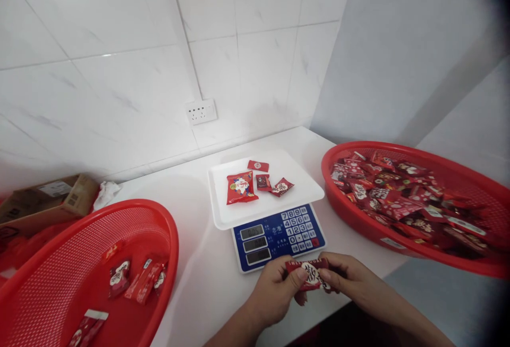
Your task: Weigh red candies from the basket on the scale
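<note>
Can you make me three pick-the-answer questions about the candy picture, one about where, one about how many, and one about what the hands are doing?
1. Where is the fuller basket of sweets?
A. to the right of the scale
B. on top of the scale
C. under the counter

2. How many packets lie on the scale tray?
A. one
B. four
C. ten

3. What are the hands doing with the small packet?
A. both pinch it, one at each end
B. only the left hand touches it
C. neither hand touches it

Answers:
1. A, the heaped red basket sits right of the scale.
2. B, one big packet and three small ones lie on the white tray.
3. A, the left hand and right hand each grip an end in front of the scale.
</note>
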`<state>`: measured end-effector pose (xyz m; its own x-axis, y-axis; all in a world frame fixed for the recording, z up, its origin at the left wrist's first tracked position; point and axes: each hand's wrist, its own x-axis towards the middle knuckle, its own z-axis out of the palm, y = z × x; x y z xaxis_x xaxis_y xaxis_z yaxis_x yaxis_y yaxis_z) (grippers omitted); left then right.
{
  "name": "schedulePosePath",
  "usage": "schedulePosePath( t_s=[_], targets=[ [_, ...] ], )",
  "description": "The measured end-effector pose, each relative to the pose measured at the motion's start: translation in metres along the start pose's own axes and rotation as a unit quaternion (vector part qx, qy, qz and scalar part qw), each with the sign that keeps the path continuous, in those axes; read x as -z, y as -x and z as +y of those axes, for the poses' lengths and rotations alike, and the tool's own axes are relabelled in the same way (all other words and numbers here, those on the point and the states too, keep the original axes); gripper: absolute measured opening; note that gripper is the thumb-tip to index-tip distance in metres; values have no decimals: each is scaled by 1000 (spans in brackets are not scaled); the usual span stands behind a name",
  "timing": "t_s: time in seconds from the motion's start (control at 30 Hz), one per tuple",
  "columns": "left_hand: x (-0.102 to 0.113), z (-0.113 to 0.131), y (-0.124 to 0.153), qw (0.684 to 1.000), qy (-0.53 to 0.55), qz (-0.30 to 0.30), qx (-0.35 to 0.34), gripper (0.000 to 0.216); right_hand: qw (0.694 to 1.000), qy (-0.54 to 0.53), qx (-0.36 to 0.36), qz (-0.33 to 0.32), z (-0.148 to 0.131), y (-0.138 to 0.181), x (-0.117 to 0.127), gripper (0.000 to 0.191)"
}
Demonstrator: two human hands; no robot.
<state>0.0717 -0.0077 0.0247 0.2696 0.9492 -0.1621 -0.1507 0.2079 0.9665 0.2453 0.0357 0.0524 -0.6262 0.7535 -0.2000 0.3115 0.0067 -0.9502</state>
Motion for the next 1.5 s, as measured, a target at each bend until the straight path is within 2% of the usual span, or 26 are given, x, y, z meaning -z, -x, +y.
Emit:
schedulePosePath(
  t_s=[0.13, 0.37, 0.53, 0.6, 0.77, 0.83, 0.97, 1.1, 1.2, 1.37, 1.5],
  targets=[
    [0, 1, 0, 1000, 9, 18, -8, 45, 999, 9, 20, -27, -7, 0, 0, 33],
    [1, -3, -3, 1000, 24, 13, -6, 49, 998, 59, 10, 2, -9, -3, 3, 35],
    [1, -3, -2, 998, 57, 25, -33, 49, 999, 36, 12, 4, -10, -7, 3, 35],
    [1, -3, -2, 995, 81, 25, -42, 49, 999, 9, 6, 30, -10, -11, 5, 37],
    [0, -5, -1, 995, 91, -32, -24, 49, 976, -123, 9, 181, -17, -30, 14, 40],
    [-1, -4, 0, 995, 86, -59, -2, 49, 967, -156, 12, 199, -21, -39, 15, 39],
    [-4, -2, 1, 994, 76, -76, 31, 51, 974, -116, 20, 192, -36, -54, 13, 39],
    [-3, -3, 0, 993, 83, -74, 30, 51, 993, -12, 16, 116, -52, -60, 8, 42],
    [-1, -5, -2, 993, 84, -76, 26, 49, 994, 41, 19, 101, -56, -55, 5, 39],
    [-1, -5, -1, 992, 73, -90, 45, 51, 987, 92, 21, 129, -40, -33, 9, 36],
    [-3, -4, 2, 991, 48, -116, 54, 46, 990, 31, -5, 137, -2, -19, 6, 43]
  ],
)
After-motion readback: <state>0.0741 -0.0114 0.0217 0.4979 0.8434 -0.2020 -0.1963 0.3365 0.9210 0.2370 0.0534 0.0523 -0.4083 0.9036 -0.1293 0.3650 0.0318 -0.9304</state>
